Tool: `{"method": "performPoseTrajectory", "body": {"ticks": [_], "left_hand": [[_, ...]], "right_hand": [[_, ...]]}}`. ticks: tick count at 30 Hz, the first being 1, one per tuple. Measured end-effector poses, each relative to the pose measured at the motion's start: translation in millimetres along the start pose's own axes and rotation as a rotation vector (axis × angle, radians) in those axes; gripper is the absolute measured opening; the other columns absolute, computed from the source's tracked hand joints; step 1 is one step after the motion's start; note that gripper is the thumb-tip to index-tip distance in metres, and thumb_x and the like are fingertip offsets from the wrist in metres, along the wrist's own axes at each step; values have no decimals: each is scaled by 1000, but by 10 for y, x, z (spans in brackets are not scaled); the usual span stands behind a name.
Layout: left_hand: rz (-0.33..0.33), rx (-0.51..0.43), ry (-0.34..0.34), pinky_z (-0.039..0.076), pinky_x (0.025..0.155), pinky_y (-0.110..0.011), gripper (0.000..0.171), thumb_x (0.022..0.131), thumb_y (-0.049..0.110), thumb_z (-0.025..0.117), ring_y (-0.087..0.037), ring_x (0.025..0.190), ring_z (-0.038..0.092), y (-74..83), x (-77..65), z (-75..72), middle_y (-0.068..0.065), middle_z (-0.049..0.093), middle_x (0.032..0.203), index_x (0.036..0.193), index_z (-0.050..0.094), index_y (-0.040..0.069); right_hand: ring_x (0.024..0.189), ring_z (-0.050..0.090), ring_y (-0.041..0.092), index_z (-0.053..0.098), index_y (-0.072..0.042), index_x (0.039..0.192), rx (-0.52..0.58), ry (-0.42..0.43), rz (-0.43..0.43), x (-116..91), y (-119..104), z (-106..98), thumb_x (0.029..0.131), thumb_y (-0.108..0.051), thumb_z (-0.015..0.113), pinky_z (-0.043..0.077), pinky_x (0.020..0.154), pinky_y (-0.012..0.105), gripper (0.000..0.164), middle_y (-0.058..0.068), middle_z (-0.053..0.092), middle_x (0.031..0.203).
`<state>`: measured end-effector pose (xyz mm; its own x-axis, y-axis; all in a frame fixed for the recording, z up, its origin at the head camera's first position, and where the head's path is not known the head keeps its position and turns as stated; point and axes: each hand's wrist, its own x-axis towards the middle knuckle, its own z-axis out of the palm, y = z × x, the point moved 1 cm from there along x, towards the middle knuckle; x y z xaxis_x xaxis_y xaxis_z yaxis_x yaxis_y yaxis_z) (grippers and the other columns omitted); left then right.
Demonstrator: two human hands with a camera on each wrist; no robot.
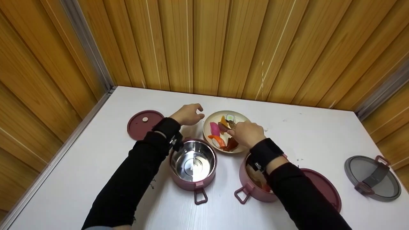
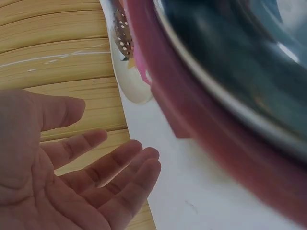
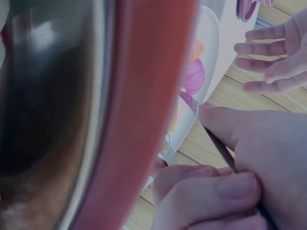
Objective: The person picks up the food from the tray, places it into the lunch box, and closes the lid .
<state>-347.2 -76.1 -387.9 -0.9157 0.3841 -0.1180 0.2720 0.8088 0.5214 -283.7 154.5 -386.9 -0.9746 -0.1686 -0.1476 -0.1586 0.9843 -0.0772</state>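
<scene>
My right hand (image 1: 249, 132) grips a pair of food tongs (image 1: 225, 126) with perforated ends, over the right side of a cream plate (image 1: 209, 142). Around the tong ends lie sushi-like pieces: a yellow piece (image 1: 222, 119), a pink piece (image 1: 214, 129), an orange-topped piece (image 1: 217, 141), a dark red piece (image 1: 231, 144) and a white roll with a green centre (image 1: 230, 117). At the plate's left, my left hand (image 1: 188, 114) hovers with loosely bent, spread fingers and nothing in it. Below it stands a pink pot (image 1: 193, 184) with a shiny steel inside.
A second pink pot (image 1: 247, 180), with food inside, stands under my right wrist. Dark red lids lie at the left (image 1: 142, 126) and behind the right forearm (image 1: 322, 188). A grey clear lid (image 1: 372, 179) rests at the far right. Wood-look panels (image 1: 207, 48) rise behind the white table (image 1: 153, 99).
</scene>
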Motion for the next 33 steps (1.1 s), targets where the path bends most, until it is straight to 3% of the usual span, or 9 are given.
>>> {"method": "performPoseTrajectory", "body": {"ticks": [8, 14, 17, 19, 21, 24, 28, 31, 33], "left_hand": [[11, 64, -34, 41, 132, -50, 47, 110, 20, 56, -42, 154, 53, -80, 158, -32, -28, 60, 159, 150, 61, -3], [26, 90, -57, 43, 131, -49, 43, 110, 17, 57, -39, 154, 54, -51, 233, -41, -24, 61, 160, 149, 65, -1], [14, 106, -94, 55, 118, -44, 43, 110, 16, 56, -36, 138, 67, -23, 242, -39, -22, 63, 158, 150, 66, 1], [2, 109, -127, 62, 99, -36, 42, 111, 15, 56, -29, 115, 74, -8, 240, -37, -22, 66, 154, 150, 67, 3], [-10, 98, -156, 61, 79, -27, 41, 110, 14, 56, -21, 91, 72, 5, 231, -35, -24, 71, 146, 148, 68, 4], [-26, 81, -182, 56, 68, -19, 39, 109, 10, 57, -15, 79, 67, 14, 223, -29, -26, 76, 135, 145, 71, 4], [-49, 75, -186, 65, 79, -23, 41, 104, 5, 63, -25, 93, 81, 25, 228, -1, -25, 76, 136, 144, 72, 3], [-54, 92, -185, 65, 97, -30, 46, 100, 3, 68, -28, 107, 82, 36, 232, 23, -24, 74, 141, 146, 71, 4], [-54, 106, -190, 63, 103, -30, 51, 98, 1, 71, -29, 109, 82, 45, 238, 39, -25, 76, 137, 149, 69, 6]], "right_hand": [[106, 76, 53, 71, -1, 90, -1, 2, 4, -42, -32, 1, 114, -45, 59, 65, 91, 65, 52, 30, 77, 115], [107, 76, 53, 72, 0, 94, -12, -6, 5, -57, -38, 18, 114, -46, 58, 65, 91, 65, 52, 29, 78, 117], [106, 76, 53, 73, 1, 97, -12, -9, 6, -73, -46, 19, 114, -46, 58, 65, 91, 64, 53, 29, 78, 116], [106, 76, 52, 73, 2, 98, -12, -8, 7, -84, -53, 18, 114, -46, 59, 65, 91, 64, 52, 29, 78, 116], [106, 76, 52, 74, 2, 98, -7, -8, 9, -93, -61, 20, 114, -45, 59, 65, 91, 63, 52, 29, 78, 116], [105, 76, 51, 74, 1, 96, -7, -2, 9, -107, -71, 22, 113, -45, 60, 65, 91, 63, 51, 28, 78, 115], [103, 77, 52, 74, 1, 96, -10, 14, 2, -127, -78, 28, 113, -46, 61, 65, 89, 64, 52, 29, 78, 113], [105, 76, 54, 75, 4, 100, -8, 25, -1, -132, -81, 33, 112, -46, 61, 65, 89, 65, 53, 30, 78, 115], [106, 76, 55, 76, 5, 103, -5, 31, -2, -135, -82, 36, 112, -46, 62, 65, 90, 66, 53, 31, 78, 116]]}}
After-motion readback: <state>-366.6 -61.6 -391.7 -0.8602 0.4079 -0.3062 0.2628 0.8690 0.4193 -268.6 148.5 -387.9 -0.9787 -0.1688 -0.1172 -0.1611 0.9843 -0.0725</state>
